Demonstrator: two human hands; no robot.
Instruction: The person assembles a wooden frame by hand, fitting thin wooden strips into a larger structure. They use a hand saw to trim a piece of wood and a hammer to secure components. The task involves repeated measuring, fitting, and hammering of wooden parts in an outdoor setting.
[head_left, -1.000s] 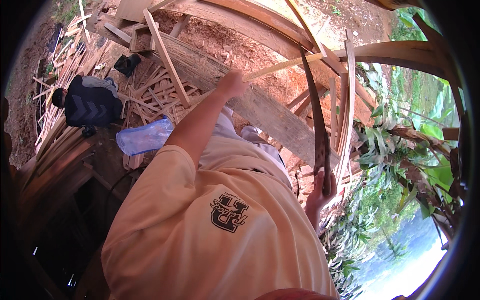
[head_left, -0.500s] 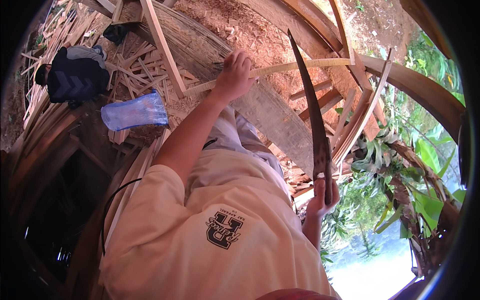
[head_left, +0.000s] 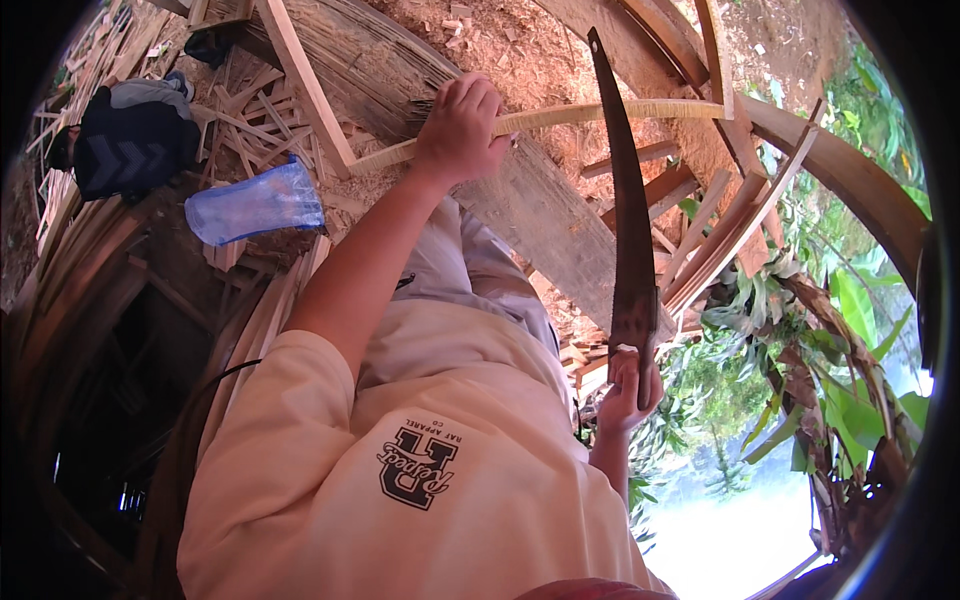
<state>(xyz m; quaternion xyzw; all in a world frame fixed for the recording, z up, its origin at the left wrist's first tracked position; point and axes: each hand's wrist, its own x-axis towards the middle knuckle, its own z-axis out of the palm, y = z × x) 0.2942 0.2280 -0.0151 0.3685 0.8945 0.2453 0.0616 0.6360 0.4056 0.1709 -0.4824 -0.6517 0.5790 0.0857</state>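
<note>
My left hand [head_left: 458,130] is closed around a pale wooden strip [head_left: 580,114], the near side of a wooden frame. Its side pieces run away from me at the left and right ends. Down at the right, my right hand [head_left: 632,388] grips the handle of a handsaw [head_left: 630,200]. The dark tapering blade points away from me, its flat side showing, and crosses the strip in view. Whether the blade touches the wood I cannot tell. Beneath the strip lies a thick weathered plank [head_left: 550,230].
A person in dark clothing [head_left: 135,145] crouches at the far left. Near them sit a blue translucent plastic container [head_left: 255,203] and a heap of wood offcuts [head_left: 265,125]. Sawdust [head_left: 545,65] covers the ground ahead. Leaning boards [head_left: 725,240] and green plants stand at the right.
The handsaw has turned so more of its blade's flat side shows, and its tip reaches slightly farther away. My left hand keeps hold of the strip. The whole view has shifted a little.
</note>
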